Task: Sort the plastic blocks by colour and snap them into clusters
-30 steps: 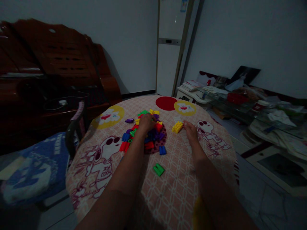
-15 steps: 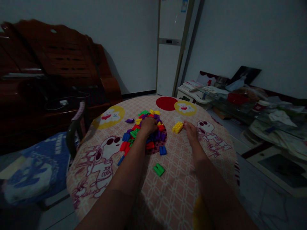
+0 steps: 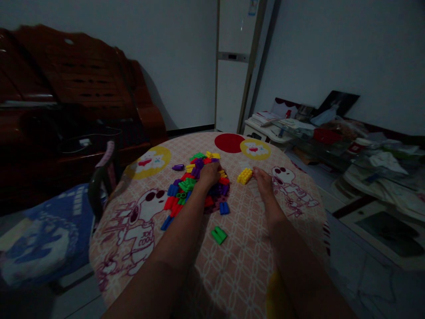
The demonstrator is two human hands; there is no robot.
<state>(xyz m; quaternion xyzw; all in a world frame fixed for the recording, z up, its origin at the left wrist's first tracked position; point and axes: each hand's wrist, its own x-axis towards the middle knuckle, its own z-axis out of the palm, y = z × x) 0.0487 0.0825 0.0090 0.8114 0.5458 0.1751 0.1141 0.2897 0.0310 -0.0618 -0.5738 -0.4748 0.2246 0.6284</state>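
Reaching w/ left hand [image 3: 210,174] into far-right part of mixed pile of red, blue, green, yellow & purple plastic blocks [image 3: 187,184], w/ fingers curled down among the pieces. Can't tell from this view about any pinch there. Resting right hand [image 3: 263,179] on tabletop [image 3: 245,261], right of pile, w/ fingertips bent in toward right edge of bright yellow, knobbly plastic block piece [image 3: 245,176]. At or just beside that edge; can't tell re: firm pinch. Hands well apart, w/ yellow piece btwn them, much closer to right hand than to left.

Lying nr side of pile, a bit right: blue ridged plastic block [image 3: 224,208]. Nearer & slightly left of that, apart from pile: green ridged plastic block [image 3: 219,235]. Off pile's far-left side: small purple plastic block [image 3: 178,167], also apart. At pile's near-left edge: slim blue plastic bar [image 3: 166,223], tilted, by left forearm.

Covered w/ pink patterned cloth incl. white cartoon dogs, both sides. At left, by tabletop: chair w/ blue printed cloth [image 3: 49,239]. Far left: carved brown wooden bench [image 3: 83,84]. Far right: glass-topped shelf w/ papers, bags etc. [image 3: 345,155].
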